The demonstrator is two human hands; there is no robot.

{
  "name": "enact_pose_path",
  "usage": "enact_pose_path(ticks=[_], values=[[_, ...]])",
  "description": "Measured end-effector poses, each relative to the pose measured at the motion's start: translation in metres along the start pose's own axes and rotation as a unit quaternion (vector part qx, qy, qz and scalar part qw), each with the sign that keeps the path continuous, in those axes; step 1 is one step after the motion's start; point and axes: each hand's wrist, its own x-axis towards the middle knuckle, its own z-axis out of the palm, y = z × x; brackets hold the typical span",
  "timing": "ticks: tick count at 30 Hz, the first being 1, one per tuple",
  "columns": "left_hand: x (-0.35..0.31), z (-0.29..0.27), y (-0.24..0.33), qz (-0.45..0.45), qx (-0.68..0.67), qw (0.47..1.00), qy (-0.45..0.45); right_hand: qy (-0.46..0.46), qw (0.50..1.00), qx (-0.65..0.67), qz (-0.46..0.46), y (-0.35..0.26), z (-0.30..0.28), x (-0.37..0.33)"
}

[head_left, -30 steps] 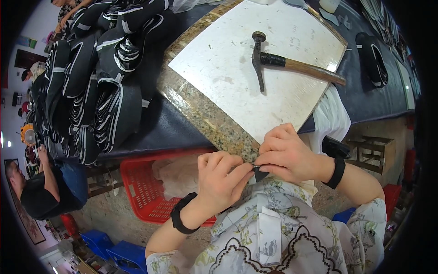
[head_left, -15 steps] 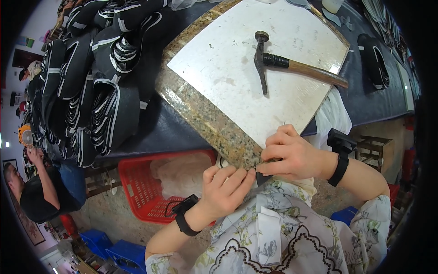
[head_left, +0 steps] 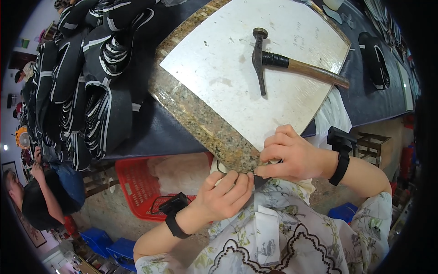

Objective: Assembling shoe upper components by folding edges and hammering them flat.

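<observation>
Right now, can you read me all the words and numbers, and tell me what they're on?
White board: faint writing above the hammer handle, too faint to read.
Otherwise, I can't find any words, numbers or signs clear enough to read.

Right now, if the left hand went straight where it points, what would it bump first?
The left hand would probably bump the right hand first, though depth between them is hard to judge.

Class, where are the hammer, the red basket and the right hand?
Hammer (head_left: 276, 59): head view, black handle wrap.
Red basket (head_left: 140, 186): head view, perforated wall.
Right hand (head_left: 294, 156): head view, its back.
</observation>
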Motion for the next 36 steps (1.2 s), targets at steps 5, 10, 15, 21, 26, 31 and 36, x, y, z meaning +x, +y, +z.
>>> enact_pose_path(ticks=[5,10,15,21,26,31,36], values=[[0.002,-0.004,0.001,0.003,0.011,1.0,-0.021,-0.013,1.0,0.003,-0.006,0.001,-0.004,-0.001],[0.0,-0.002,0.002,-0.014,0.003,1.0,-0.019,-0.015,1.0,0.003,-0.025,0.003,-0.005,-0.003],[0.002,-0.004,0.0,-0.009,-0.002,1.0,-0.024,-0.017,0.999,0.003,-0.033,0.003,-0.006,-0.004],[0.005,-0.005,-0.002,0.002,-0.009,0.999,-0.036,-0.007,0.999,0.027,-0.036,0.007,-0.008,-0.009],[0.005,-0.009,-0.002,0.013,0.0,0.998,-0.055,0.027,1.0,0.009,0.008,0.004,-0.018,-0.005],[0.005,-0.006,0.0,0.009,-0.002,0.999,-0.049,-0.019,0.996,-0.073,-0.042,0.001,-0.012,-0.011],[0.005,-0.006,0.0,0.01,-0.003,0.999,-0.046,-0.028,0.996,-0.078,-0.028,-0.001,-0.015,-0.006]])
